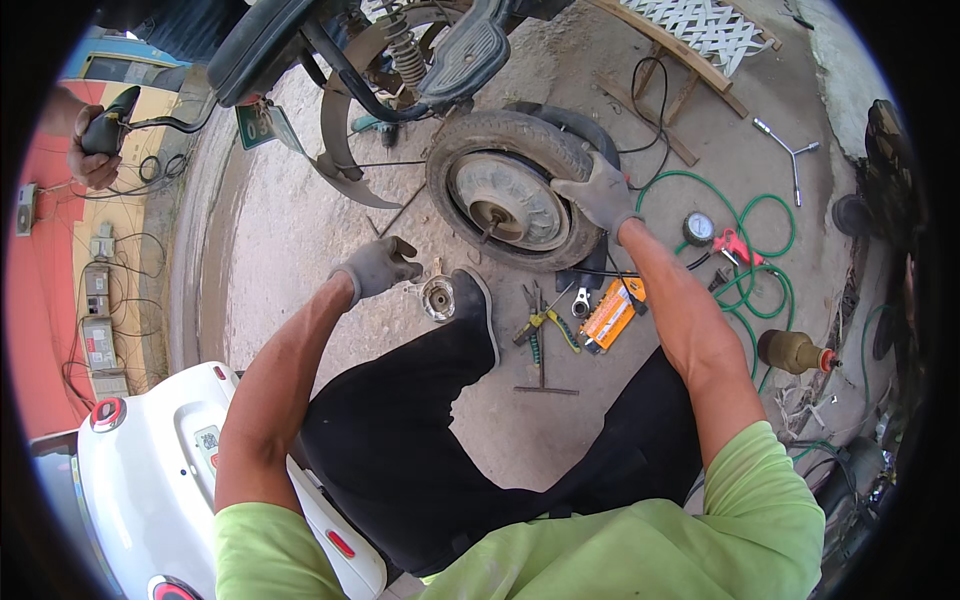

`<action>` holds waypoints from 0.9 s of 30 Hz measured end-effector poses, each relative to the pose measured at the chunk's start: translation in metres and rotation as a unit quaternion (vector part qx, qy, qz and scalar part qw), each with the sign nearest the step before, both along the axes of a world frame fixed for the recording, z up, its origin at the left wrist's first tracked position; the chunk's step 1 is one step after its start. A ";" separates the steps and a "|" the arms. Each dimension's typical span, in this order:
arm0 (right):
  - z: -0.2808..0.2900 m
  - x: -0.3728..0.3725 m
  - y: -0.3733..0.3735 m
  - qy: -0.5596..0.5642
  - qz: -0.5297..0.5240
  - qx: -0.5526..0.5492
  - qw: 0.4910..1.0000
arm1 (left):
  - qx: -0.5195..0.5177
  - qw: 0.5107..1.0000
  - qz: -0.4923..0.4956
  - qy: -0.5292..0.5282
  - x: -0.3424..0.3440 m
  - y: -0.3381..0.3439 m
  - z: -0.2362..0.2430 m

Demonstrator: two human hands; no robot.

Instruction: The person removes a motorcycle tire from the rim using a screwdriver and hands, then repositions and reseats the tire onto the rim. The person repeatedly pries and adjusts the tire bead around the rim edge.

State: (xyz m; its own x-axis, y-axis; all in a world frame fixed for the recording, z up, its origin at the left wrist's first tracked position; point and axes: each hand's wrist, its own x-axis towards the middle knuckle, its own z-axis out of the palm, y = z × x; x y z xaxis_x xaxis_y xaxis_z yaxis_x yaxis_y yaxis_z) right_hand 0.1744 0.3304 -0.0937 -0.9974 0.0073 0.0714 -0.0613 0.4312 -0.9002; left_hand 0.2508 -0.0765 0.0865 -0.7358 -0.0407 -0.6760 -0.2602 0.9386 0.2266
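Note:
A scooter wheel (515,205) with a grey metal hub stands tilted on the ground in front of me, its axle toward me. My right hand (597,195), in a grey glove, grips the tyre's right side. To the left of the wheel, my gloved left hand (378,268) hovers with fingers half bent and apart, seemingly holding nothing. Close beside it, a round metal brake plate (438,298) with a small lever sits against my dark shoe (480,310). Behind the wheel, a dark rubber tube or tyre (585,125) is partly hidden.
Pliers (550,318), a T-handle tool (545,388), a ratchet wrench (581,302) and an orange box (612,315) lie nearby. Right are a pressure gauge (698,228), green hose (785,290) and bottle (795,352). A scooter (400,60) stands ahead; another person's hand (92,150) holds its black handle.

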 end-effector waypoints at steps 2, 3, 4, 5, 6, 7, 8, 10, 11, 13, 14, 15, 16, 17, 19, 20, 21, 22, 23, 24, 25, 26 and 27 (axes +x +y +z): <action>0.002 0.000 -0.004 -0.009 0.008 0.004 1.000 | 0.073 0.996 0.042 0.000 0.000 -0.027 -0.019; -0.003 -0.002 -0.005 -0.003 -0.001 0.013 1.000 | 0.113 0.992 0.055 0.016 -0.003 -0.031 -0.032; -0.008 -0.005 -0.004 0.002 -0.011 0.022 1.000 | 0.153 0.985 0.066 0.031 -0.011 -0.035 -0.043; 0.000 -0.003 0.001 -0.031 0.017 0.015 0.999 | 0.149 0.986 0.061 0.037 -0.018 -0.027 -0.053; 0.004 -0.004 0.002 -0.042 0.019 0.022 0.999 | 0.179 0.978 0.073 0.079 -0.027 -0.031 -0.064; 0.008 -0.005 0.001 -0.053 0.020 0.027 0.998 | 0.208 0.967 0.086 0.120 -0.040 -0.034 -0.075; 0.008 -0.003 0.006 -0.068 0.019 0.042 0.997 | 0.245 0.952 0.101 0.156 -0.052 -0.032 -0.093; 0.010 -0.006 0.007 -0.091 0.025 0.031 0.995 | 0.257 0.937 0.101 0.213 -0.082 -0.040 -0.117; 0.010 -0.005 0.007 -0.102 0.028 0.025 0.994 | 0.249 0.937 0.075 0.233 -0.096 -0.045 -0.125; 0.011 -0.003 0.004 -0.107 0.030 0.009 0.994 | 0.245 0.934 0.032 0.259 -0.116 -0.055 -0.144; 0.011 -0.004 0.006 -0.107 0.026 0.003 0.994 | 0.253 0.930 0.012 0.267 -0.126 -0.055 -0.151; 0.004 -0.005 0.008 -0.106 0.025 0.004 0.994 | 0.261 0.926 -0.008 0.274 -0.134 -0.054 -0.158; -0.006 -0.006 0.012 -0.105 0.023 0.003 0.994 | 0.295 0.922 -0.005 0.252 -0.140 -0.056 -0.168; -0.012 -0.008 0.012 -0.103 0.022 0.001 0.994 | 0.327 0.916 -0.003 0.231 -0.146 -0.064 -0.179; -0.015 -0.002 0.021 -0.119 0.010 -0.031 0.992 | 0.349 0.914 -0.011 0.206 -0.153 -0.031 -0.174; -0.010 0.000 0.015 -0.126 0.011 -0.054 0.991 | 0.426 0.888 0.005 0.175 -0.156 -0.033 -0.174; -0.003 0.001 0.011 -0.129 0.018 -0.092 0.987 | 0.502 0.853 0.021 0.138 -0.161 -0.034 -0.181; -0.006 -0.001 0.009 -0.127 0.022 -0.107 0.986 | 0.574 0.812 0.038 0.100 -0.164 -0.035 -0.188; -0.009 -0.001 0.012 -0.127 0.023 -0.118 0.985 | 0.590 0.796 0.027 0.130 -0.163 -0.032 -0.193; -0.008 -0.001 0.010 -0.127 0.027 -0.131 0.983 | 0.582 0.800 0.022 0.143 -0.164 -0.035 -0.204; -0.007 0.001 0.009 -0.134 0.023 -0.147 0.980 | 0.574 0.804 0.018 0.157 -0.166 -0.040 -0.214; 0.001 0.002 0.004 -0.139 0.022 -0.164 0.977 | 0.563 0.808 0.015 0.173 -0.167 -0.044 -0.221; 0.008 0.003 0.000 -0.144 0.022 -0.180 0.973 | 0.579 0.794 0.046 0.177 -0.165 -0.040 -0.223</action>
